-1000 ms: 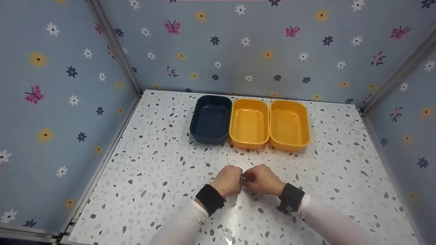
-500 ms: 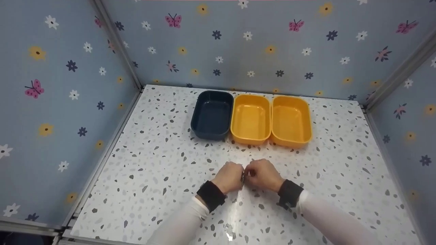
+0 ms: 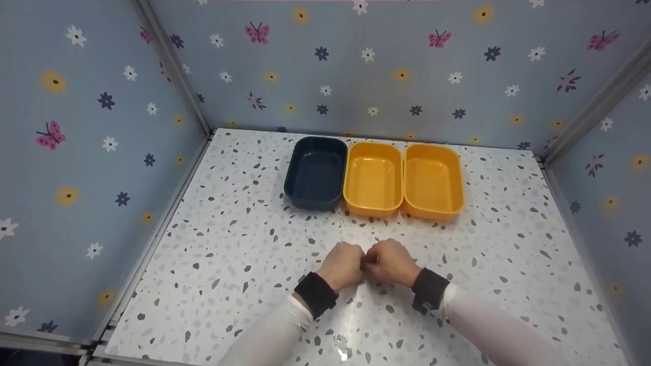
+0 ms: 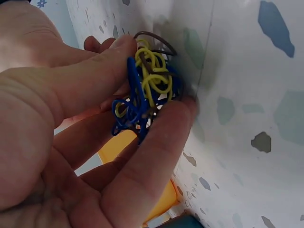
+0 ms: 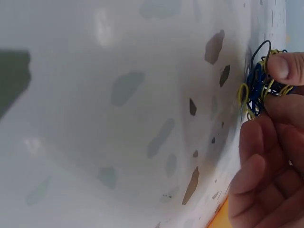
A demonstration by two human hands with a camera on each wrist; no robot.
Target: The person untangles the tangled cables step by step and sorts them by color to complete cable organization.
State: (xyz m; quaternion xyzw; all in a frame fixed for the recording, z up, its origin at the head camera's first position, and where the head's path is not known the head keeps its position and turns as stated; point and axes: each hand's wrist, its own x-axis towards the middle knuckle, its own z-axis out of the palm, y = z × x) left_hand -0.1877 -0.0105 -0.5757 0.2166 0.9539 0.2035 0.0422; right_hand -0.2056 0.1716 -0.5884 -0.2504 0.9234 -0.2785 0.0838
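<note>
Above the table, my left hand (image 3: 343, 264) and right hand (image 3: 392, 260) meet at their fingertips. Between them is a small tangle of blue, yellow and brown coated wire loops (image 4: 154, 76); its exact kind is hard to tell. In the left wrist view, the left thumb and fingers pinch it from both sides, close to the tabletop. The right wrist view has the same wire tangle (image 5: 258, 88) at its right edge, gripped by the thumb and a finger, while the other fingers curl loosely below. From the head view, the hands hide nearly all of it.
Beyond the hands a dark blue tray (image 3: 315, 202) and two yellow trays (image 3: 373, 209) stand side by side. They sit on a white speckled table (image 3: 229, 244). Patterned panels (image 3: 325, 66) enclose the back and sides.
Both hands stay together in nearly the same place. The right fingertips shift slightly against the left hand, and the tangle is now more covered in the head view.
</note>
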